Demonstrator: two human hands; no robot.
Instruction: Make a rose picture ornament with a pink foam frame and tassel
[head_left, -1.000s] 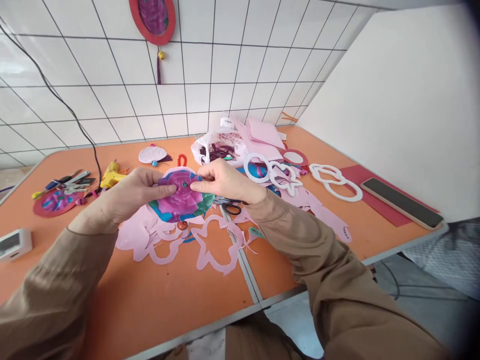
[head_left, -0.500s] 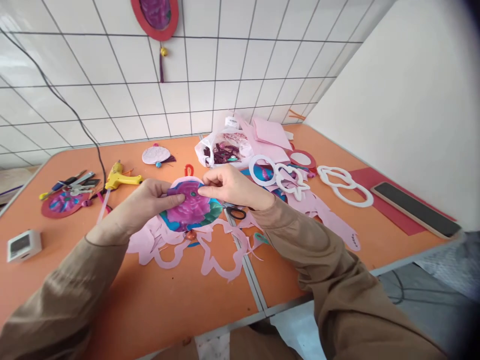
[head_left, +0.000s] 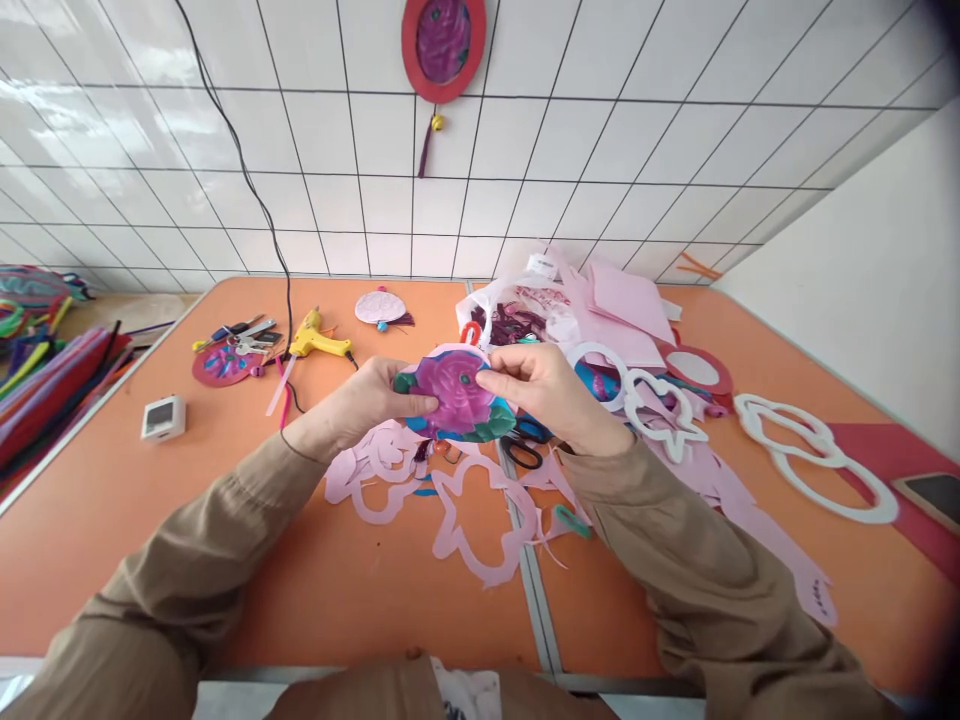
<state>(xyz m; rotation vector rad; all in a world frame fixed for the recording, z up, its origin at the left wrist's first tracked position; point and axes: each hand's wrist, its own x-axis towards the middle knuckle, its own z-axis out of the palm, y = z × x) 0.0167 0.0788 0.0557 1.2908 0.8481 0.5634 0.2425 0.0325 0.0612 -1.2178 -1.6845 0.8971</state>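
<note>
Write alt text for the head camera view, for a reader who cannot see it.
A person's left hand and right hand hold a round purple flower ornament above an orange table. Pink paper offcuts, scissors and a yellow glue gun lie around it.

Yellow glue gun [head_left: 319, 343], small white timer [head_left: 163, 417], black scissors [head_left: 521, 449], pink offcuts [head_left: 480, 520], white rings [head_left: 817, 455]

Scissors [head_left: 517, 449] partly beneath the right hand [head_left: 551, 395]
</note>
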